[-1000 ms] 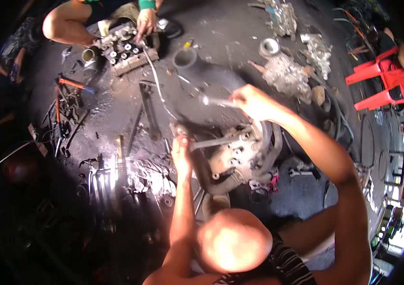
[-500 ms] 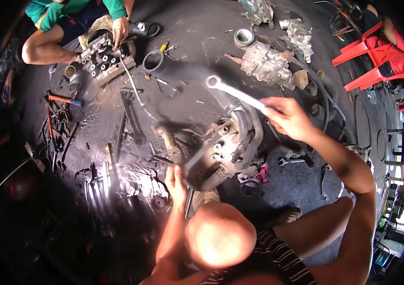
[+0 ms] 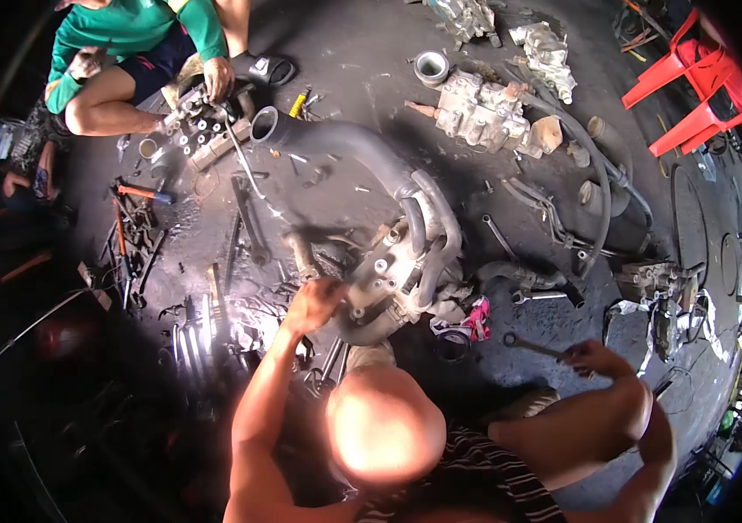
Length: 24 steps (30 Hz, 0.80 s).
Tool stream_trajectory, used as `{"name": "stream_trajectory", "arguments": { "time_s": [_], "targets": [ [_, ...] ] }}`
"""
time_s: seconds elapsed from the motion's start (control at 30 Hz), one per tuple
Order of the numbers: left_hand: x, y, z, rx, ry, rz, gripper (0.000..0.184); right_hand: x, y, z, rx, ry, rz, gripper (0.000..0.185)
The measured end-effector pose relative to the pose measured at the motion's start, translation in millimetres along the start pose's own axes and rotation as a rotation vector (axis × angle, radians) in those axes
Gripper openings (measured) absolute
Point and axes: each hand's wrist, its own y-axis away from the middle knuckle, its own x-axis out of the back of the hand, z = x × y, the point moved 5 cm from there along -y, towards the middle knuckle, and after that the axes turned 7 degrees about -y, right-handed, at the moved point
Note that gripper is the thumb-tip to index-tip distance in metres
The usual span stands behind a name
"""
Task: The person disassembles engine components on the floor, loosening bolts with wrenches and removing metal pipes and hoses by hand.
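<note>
My right hand (image 3: 596,359) is closed round one end of a wrench (image 3: 532,346), out to the right beside my bent knee. Its ring end points left, just above the floor. My left hand (image 3: 314,305) is at the lower left edge of a metal engine part (image 3: 393,266), beside a curved pipe (image 3: 303,254). Its fingers are curled and blurred, so what they touch cannot be made out. A large dark hose (image 3: 345,139) runs from the engine part up to the left, its open end facing up.
Another person (image 3: 114,44) crouches at the upper left over a cylinder block (image 3: 205,131). Tools (image 3: 131,235) lie at the left. A metal housing (image 3: 480,112), hoses (image 3: 602,187) and red chairs (image 3: 694,83) are at the upper right. A second wrench (image 3: 541,296) lies on the floor.
My right hand has swung down and right with the wrench, away from above the engine part. My left hand has moved up to the engine part's edge, and its fingers have curled.
</note>
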Motion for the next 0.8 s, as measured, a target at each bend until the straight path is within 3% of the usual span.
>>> {"name": "stream_trajectory", "arguments": {
  "time_s": [0.03, 0.1, 0.17, 0.23, 0.27, 0.3, 0.37, 0.4, 0.5, 0.57, 0.7, 0.77, 0.8],
  "targets": [
    [-2.1, -1.6, 5.4, 0.128, 0.026, -0.061, 0.038, -0.1, -19.1, 36.2, -0.042, -0.005, 0.028, 0.030],
    [-16.5, -6.0, -5.7, -0.069, -0.253, 0.290, 0.031, -10.2, -53.3, 92.9, 0.008, -0.035, 0.038, 0.031],
    [-18.9, 3.0, 4.9, -0.075, -0.354, 0.468, 0.030, -13.2, -79.3, 130.6, 0.046, -0.070, 0.054, 0.031],
    [-10.2, 6.7, 11.5, -0.114, -0.404, 0.468, 0.030, -17.1, -91.2, 137.6, 0.203, 0.102, 0.138, 0.037],
    [-5.4, 10.2, 14.2, -0.152, -0.442, 0.462, 0.031, -13.1, -88.7, 135.1, 0.396, 0.346, 0.202, 0.039],
    [4.3, 4.7, 16.3, -0.122, -0.492, 0.419, 0.032, -14.0, -77.2, 120.6, 0.585, 0.586, 0.265, 0.042],
    [26.6, -6.8, 20.8, -0.214, -0.506, 0.434, 0.046, -3.7, -62.0, 99.8, 0.587, 0.747, 0.311, 0.046],
    [37.0, -17.1, 19.9, -0.265, -0.506, 0.407, 0.048, 3.2, -49.6, 81.6, 0.444, 0.745, 0.319, 0.046],
    [64.0, -51.2, 32.0, -0.366, -0.654, 0.276, 0.045, 35.0, -24.8, 47.9, 0.500, 0.778, 0.371, 0.044],
    [77.8, -71.4, 46.6, -0.457, -0.646, 0.156, 0.043, 45.7, 1.4, 13.1, 0.425, 0.873, 0.368, 0.042],
    [96.7, -117.7, 55.7, -0.633, -0.865, 0.164, 0.048, 53.5, 35.4, -49.5, 0.230, 0.927, 0.324, 0.040],
    [102.4, -135.5, 63.3, -0.838, -0.800, 0.200, 0.050, 45.8, 42.7, -78.8, 0.234, 0.967, 0.350, 0.039],
    [103.9, -145.0, 65.4, -0.720, -0.794, 0.081, 0.051, 42.4, 44.1, -94.7, 0.248, 1.009, 0.374, 0.039]
  ]
}}
